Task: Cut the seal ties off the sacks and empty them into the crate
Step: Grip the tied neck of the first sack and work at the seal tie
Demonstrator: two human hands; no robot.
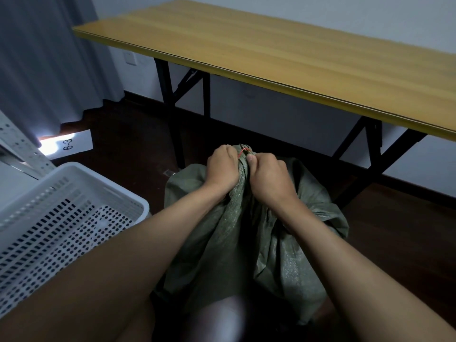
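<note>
At frame centre, the sack [283, 243] neck is being gripped by both hands [243, 169], its red tie [243, 152] seemingly uncut, nothing emptied into the crate [74, 211].

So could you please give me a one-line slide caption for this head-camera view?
Both hands grip the green sack's red-tied neck beside a white crate.

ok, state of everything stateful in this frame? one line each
sack: neck bunched shut, on the floor
seal tie: red, still on the neck, uncut
left hand: grips the neck
right hand: grips the neck, thumb by the tie
crate: upright; no sack contents visible inside
folding table: legs unfolded, standing
</note>
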